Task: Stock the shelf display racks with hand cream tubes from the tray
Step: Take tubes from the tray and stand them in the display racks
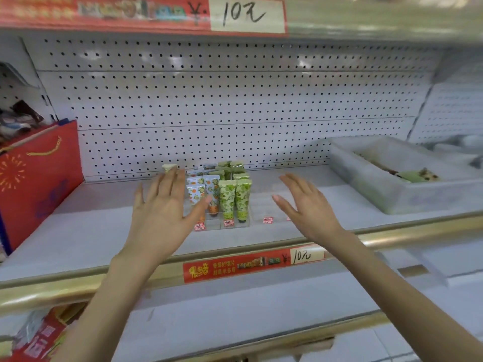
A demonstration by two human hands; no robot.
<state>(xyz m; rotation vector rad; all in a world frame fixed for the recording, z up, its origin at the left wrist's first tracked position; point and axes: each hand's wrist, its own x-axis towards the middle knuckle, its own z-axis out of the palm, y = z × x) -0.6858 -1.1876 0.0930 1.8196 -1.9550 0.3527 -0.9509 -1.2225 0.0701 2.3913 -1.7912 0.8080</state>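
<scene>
A clear display rack stands mid-shelf with several hand cream tubes upright in it: green-patterned tubes on the right, orange-patterned tubes on the left. My left hand is spread open in front of the rack's left side and hides part of it; one tube top shows above its fingertips. My right hand hovers open to the right of the rack, holding nothing. A second clear rack beside it is hard to make out. The grey tray at right holds a few tubes.
A red gift bag stands at the shelf's left end. White pegboard backs the shelf. A gold rail with a red 10-yuan price strip runs along the front edge. A lower shelf lies beneath.
</scene>
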